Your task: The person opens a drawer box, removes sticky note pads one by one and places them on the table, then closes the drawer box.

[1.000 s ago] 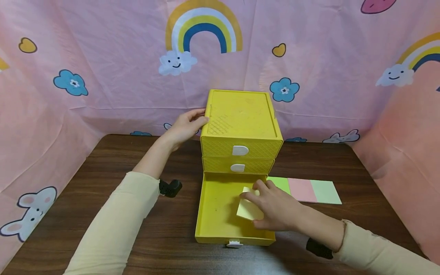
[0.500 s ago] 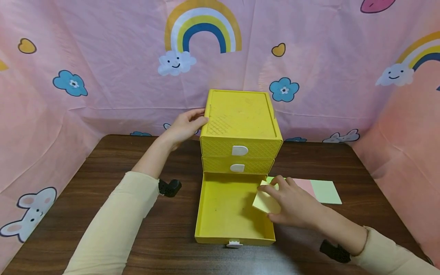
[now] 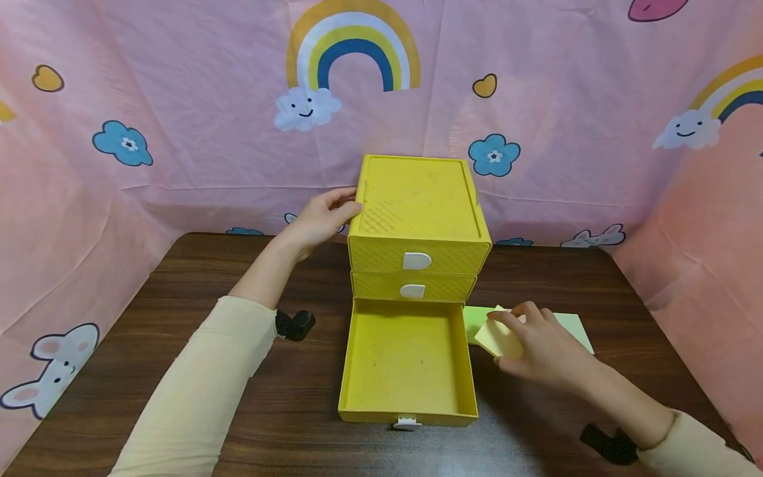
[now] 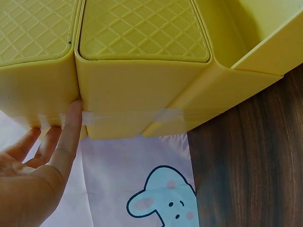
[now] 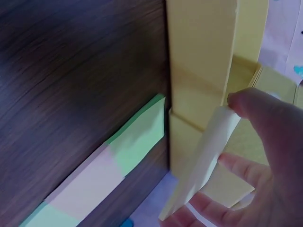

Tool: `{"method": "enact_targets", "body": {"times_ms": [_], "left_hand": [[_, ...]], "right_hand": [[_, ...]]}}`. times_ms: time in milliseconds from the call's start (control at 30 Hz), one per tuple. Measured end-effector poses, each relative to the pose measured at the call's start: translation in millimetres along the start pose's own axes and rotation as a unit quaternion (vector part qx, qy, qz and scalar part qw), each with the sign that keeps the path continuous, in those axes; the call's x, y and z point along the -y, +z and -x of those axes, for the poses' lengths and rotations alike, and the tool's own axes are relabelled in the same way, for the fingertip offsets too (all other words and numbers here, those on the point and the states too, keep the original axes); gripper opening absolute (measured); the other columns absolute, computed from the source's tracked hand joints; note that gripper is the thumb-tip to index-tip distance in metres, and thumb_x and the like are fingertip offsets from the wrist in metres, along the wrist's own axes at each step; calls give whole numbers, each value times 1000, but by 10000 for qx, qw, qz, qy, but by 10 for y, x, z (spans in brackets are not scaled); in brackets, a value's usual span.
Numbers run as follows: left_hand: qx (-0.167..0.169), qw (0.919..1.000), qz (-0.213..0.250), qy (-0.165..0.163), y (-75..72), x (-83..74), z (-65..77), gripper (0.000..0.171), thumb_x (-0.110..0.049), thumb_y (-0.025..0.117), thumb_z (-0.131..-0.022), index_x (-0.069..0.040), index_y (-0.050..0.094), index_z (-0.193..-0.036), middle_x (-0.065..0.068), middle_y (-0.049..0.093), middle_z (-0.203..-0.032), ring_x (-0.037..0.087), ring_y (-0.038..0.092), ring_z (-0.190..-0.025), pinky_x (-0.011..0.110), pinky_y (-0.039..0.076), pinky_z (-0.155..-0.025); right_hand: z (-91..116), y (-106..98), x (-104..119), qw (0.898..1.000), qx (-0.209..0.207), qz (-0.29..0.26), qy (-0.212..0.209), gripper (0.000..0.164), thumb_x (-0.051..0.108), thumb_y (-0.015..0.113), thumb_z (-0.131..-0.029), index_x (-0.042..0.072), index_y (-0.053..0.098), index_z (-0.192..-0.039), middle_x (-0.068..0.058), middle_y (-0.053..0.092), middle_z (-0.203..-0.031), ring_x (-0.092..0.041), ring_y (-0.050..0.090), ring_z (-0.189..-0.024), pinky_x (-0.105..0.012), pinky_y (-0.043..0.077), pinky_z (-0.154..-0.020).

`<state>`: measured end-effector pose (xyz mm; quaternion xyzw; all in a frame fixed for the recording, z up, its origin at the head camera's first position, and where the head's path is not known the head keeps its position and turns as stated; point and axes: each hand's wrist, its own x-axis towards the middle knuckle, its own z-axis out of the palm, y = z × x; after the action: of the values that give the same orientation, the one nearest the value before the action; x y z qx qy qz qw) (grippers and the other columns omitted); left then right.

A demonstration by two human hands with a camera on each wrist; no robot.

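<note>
A yellow three-drawer box [image 3: 417,199] stands mid-table with its bottom drawer [image 3: 405,371] pulled out and nothing inside it. My left hand [image 3: 318,222] rests against the box's left side; in the left wrist view its fingertips touch the yellow wall. Between thumb and fingers, my right hand [image 3: 542,344] grips a pale yellow sticky note pad [image 3: 499,338], tilted, to the right of the drawer. Beneath it on the table lies a row of sticky note pads: bright green [image 5: 139,135], pink [image 5: 87,182] and mint green [image 3: 573,328]. The right hand hides the pink one in the head view.
The dark wooden table [image 3: 238,384] carries the box. A pink cloth [image 3: 226,119] printed with rainbows and rabbits hangs behind and along both sides. The open drawer's front handle [image 3: 407,423] juts toward the near edge.
My right hand has carried the pale yellow pad from inside the bottom drawer rightward, over the drawer's side, to above the row of pads. The left hand has stayed in place.
</note>
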<state>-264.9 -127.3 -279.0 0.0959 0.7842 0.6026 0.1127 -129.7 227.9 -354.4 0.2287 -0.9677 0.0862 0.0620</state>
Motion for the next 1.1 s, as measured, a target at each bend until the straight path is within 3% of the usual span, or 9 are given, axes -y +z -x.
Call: {"method": "enact_targets", "body": {"times_ms": [300, 567, 833, 1100], "left_hand": [[5, 10000, 17, -28, -4, 0, -3, 55, -30, 50, -95, -16, 31, -144, 7, 48, -130, 23, 52, -112, 40, 52, -84], [-6, 10000, -64, -67, -7, 0, -2, 57, -33, 51, -94, -17, 31, -145, 5, 48, -132, 22, 51, -113, 40, 51, -86], [10, 10000, -16, -55, 0, 10, -6, 56, -32, 51, -94, -17, 31, -144, 5, 48, -130, 23, 52, -111, 39, 53, -83], [-10, 10000, -39, -74, -4, 12, -16, 56, -32, 51, -94, -17, 32, -144, 5, 48, -132, 23, 51, -113, 40, 51, -88]], "right_hand": [[84, 18, -277, 9995, -213, 129, 192, 56, 33, 76, -68, 16, 57, -118, -18, 54, -97, -31, 49, -73, -34, 42, -57], [165, 64, -536, 9974, -45, 41, 724, 55, 32, 74, -69, 14, 55, -117, -24, 51, -97, -34, 50, -76, -36, 43, -56], [234, 63, -777, 9933, -29, -19, 1154, 56, 35, 75, -70, 13, 54, -116, -29, 50, -97, -45, 51, -74, -46, 44, -56], [298, 61, -989, 9882, 208, -126, 1509, 61, 41, 72, -74, 8, 52, -120, -32, 50, -98, -44, 49, -77, -47, 41, -58]]}}
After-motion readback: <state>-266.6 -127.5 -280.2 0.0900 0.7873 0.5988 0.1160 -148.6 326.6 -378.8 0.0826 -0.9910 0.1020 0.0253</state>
